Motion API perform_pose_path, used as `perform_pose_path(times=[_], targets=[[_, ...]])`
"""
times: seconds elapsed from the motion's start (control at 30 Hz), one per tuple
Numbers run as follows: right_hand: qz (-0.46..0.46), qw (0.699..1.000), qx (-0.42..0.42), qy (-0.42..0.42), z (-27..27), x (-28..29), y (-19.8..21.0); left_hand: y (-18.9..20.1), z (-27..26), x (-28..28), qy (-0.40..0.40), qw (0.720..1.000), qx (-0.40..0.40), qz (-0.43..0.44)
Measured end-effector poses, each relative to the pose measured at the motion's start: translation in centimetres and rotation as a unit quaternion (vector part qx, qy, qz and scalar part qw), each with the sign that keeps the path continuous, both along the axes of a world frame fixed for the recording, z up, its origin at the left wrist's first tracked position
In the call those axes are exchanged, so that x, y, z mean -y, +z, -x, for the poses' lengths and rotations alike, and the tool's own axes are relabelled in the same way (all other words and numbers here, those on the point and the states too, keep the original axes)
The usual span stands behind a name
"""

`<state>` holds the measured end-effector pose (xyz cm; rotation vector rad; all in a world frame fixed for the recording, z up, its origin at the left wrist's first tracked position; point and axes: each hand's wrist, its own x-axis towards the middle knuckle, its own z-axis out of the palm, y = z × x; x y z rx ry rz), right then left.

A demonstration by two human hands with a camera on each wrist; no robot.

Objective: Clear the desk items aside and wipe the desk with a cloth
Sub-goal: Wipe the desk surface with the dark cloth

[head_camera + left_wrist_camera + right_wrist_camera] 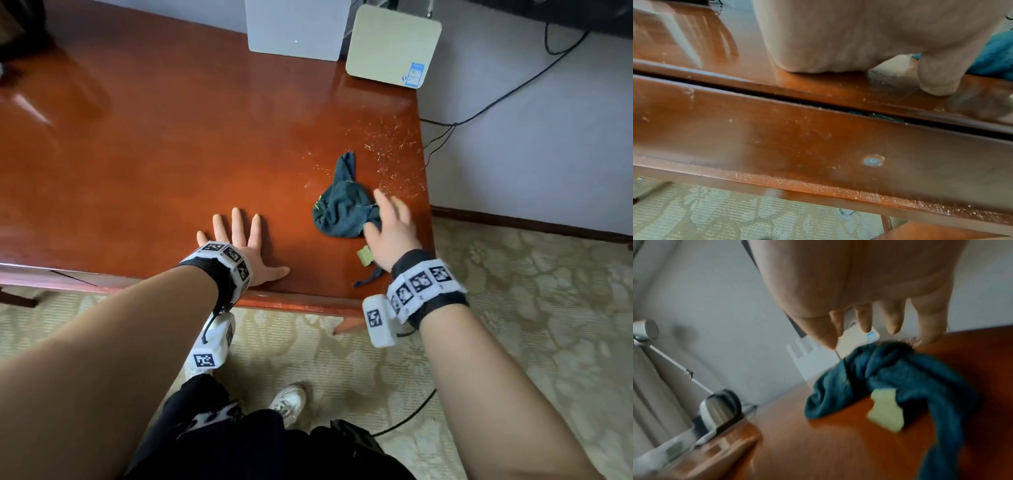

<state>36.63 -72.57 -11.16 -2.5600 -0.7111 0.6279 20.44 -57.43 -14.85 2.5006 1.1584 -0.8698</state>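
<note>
A crumpled dark teal cloth [342,202] [900,374] with a pale yellow tag [365,256] [887,412] lies near the right front corner of the red-brown desk [171,154]. My right hand [390,228] [875,321] hovers just above the cloth's right side, fingers spread and relaxed, holding nothing. My left hand [239,243] [859,40] lies flat on the desk near its front edge, fingers spread, left of the cloth. Fine pale crumbs [390,150] are scattered beyond the cloth toward the right edge.
A grey flat box [296,29] and a cream box with a blue sticker [392,44] stand at the back of the desk. A kettle [719,410] and a lamp [647,331] show at the far side. Black cables [479,113] run along the wall right of the desk.
</note>
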Motion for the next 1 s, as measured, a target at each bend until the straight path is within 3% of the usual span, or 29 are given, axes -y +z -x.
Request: perform_pose_path(times=[0.13,0.2,0.3,0.4,0.5,0.57,0.67,0.77,0.87,1.0], targets=[[0.159,0.983,0.054,0.078,1.5,-1.0,-2.3,0.1,0.1,-0.1,-0.002,1.000,0.004,0.007],[0.167,0.980,0.083,0.075,1.2,-1.6,-2.4,0.2,0.1,-0.3,-0.005,1.000,0.003,0.013],[0.131,0.987,0.072,0.061,0.0,-2.3,-1.8,0.6,-0.1,-0.9,-0.026,0.999,-0.007,0.018],[0.073,0.996,0.043,0.011,-1.8,-2.7,0.2,1.3,-0.8,-3.0,-0.042,0.998,0.041,0.028],[-0.034,0.987,0.129,-0.092,-3.4,-3.2,4.1,1.7,-2.3,-6.6,-0.019,0.994,0.102,0.034],[-0.110,0.973,0.173,-0.103,-3.7,-3.5,6.4,1.9,-3.2,-8.3,0.010,0.994,0.107,0.029],[-0.187,0.977,0.085,-0.061,-3.1,-5.5,7.7,2.1,-4.6,-10.2,0.020,0.994,0.103,0.038],[-0.043,0.995,0.087,0.035,-2.7,-8.5,5.1,1.3,-5.2,-11.0,-0.010,0.996,0.073,0.048],[0.145,0.982,0.061,0.108,-1.7,-10.8,1.4,0.4,-5.3,-11.0,-0.039,0.998,0.041,0.032],[0.146,0.977,0.031,0.154,-0.9,-12.6,-1.9,0.0,-5.8,-11.3,-0.033,0.998,0.017,0.046]])
